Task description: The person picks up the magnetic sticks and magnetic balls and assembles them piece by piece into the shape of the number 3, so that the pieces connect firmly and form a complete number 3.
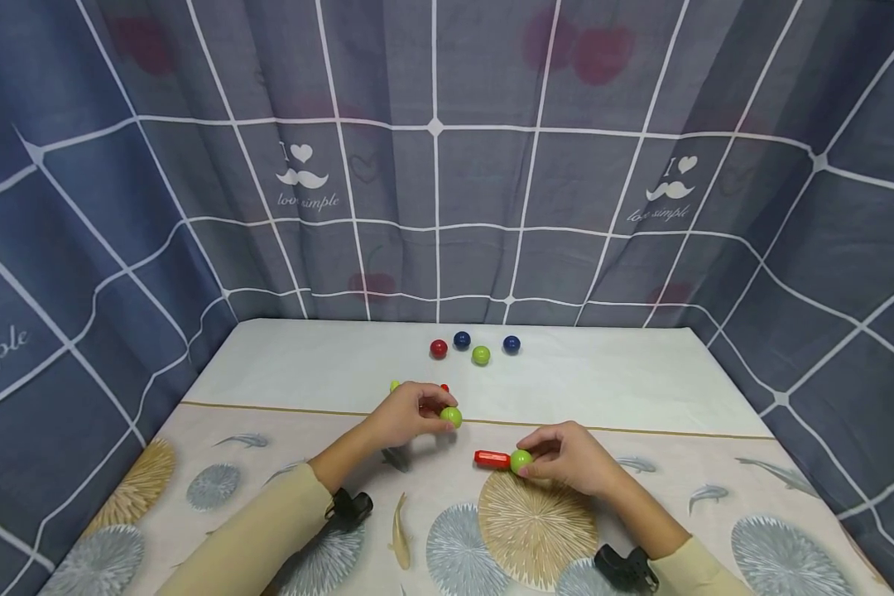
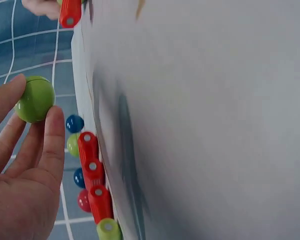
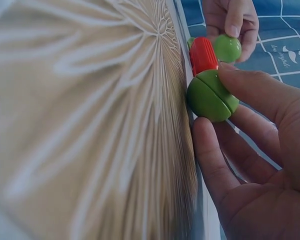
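My left hand (image 1: 410,411) pinches a glossy green ball (image 1: 451,416) between thumb and fingertips, off the table; the left wrist view shows a thin seam round this ball (image 2: 36,100). Over the patterned cloth, my right hand (image 1: 566,455) grips a second green ball (image 1: 521,460), also seamed in the right wrist view. A red rod (image 1: 492,459) meets that ball's left side, pointing toward my left hand; whether they are joined I cannot tell. Past the left hand lies a row of red rods (image 2: 93,170) ending in a lime-green rod (image 2: 108,229), mostly hidden in the head view.
Toward the back of the white table (image 1: 305,364) sit loose balls: a red one (image 1: 438,348), a blue one (image 1: 462,340), a green one (image 1: 480,355) and another blue one (image 1: 511,344). A checked curtain (image 1: 387,182) encloses the table's back and sides.
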`<state>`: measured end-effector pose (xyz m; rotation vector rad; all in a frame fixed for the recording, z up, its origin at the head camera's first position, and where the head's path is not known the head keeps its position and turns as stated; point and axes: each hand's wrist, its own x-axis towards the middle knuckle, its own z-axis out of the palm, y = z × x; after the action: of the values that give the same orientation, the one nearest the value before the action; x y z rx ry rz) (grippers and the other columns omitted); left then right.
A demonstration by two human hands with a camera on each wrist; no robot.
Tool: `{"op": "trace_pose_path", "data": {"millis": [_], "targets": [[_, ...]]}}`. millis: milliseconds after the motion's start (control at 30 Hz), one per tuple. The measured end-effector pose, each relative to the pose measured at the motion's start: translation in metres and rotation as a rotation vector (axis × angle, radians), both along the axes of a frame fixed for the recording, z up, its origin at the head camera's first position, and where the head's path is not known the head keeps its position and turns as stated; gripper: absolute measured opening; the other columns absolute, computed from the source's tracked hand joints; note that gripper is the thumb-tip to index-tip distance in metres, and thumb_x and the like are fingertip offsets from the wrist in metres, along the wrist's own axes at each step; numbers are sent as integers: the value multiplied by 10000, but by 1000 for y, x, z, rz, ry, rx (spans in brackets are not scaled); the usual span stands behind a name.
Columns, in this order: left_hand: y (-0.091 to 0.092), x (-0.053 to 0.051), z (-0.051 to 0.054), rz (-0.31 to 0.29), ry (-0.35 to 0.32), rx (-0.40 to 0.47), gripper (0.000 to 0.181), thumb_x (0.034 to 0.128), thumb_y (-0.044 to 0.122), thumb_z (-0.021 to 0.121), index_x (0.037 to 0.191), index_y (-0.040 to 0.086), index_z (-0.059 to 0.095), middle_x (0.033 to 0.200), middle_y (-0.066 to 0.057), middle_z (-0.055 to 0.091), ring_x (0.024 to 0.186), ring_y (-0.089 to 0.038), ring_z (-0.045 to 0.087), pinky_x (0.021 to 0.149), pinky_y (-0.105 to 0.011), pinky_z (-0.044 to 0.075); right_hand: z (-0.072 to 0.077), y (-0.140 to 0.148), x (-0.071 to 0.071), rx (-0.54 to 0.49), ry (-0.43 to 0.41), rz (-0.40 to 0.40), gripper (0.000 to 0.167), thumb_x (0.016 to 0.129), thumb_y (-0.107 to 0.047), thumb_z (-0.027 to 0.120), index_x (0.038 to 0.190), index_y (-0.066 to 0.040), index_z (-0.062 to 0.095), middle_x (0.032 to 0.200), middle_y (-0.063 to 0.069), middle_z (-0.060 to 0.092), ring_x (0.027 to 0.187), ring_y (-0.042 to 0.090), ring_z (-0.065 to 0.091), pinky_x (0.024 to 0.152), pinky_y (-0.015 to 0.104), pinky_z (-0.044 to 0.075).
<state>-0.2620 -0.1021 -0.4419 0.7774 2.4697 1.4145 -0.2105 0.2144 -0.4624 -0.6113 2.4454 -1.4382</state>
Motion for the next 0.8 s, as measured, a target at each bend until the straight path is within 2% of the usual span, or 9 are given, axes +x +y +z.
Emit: {"op": "trace_pose_path", "data": {"millis": [267, 467, 800], "targets": [[3, 15, -3, -3, -44, -53, 325, 828, 109, 856, 1130, 37, 758, 1025, -48, 754, 912, -171, 694, 813, -218, 581, -4, 0, -5, 11, 16, 21, 325, 819, -165, 868, 1096, -29, 766, 1023, 109, 771, 809, 83, 701, 732, 229, 589], [5, 21, -7, -7, -70, -68, 315, 810, 110, 870, 1101, 37, 774, 1037, -42, 771, 905, -155, 703, 810, -212, 571, -4, -1, -7, 24, 22, 25, 315, 826, -176, 864, 1093, -38, 769, 1011, 95, 775, 801, 72, 699, 724, 227, 589], [9, 28, -10, 36, -87, -84, 278, 762, 47, 890, 1018, 55, 783, 963, -31, 765, 834, -134, 675, 743, -199, 557, -1, -6, -9, 17, 0, 27, 325, 822, -166, 867, 1104, -39, 768, 1044, 117, 768, 824, 95, 692, 738, 213, 578]]}}
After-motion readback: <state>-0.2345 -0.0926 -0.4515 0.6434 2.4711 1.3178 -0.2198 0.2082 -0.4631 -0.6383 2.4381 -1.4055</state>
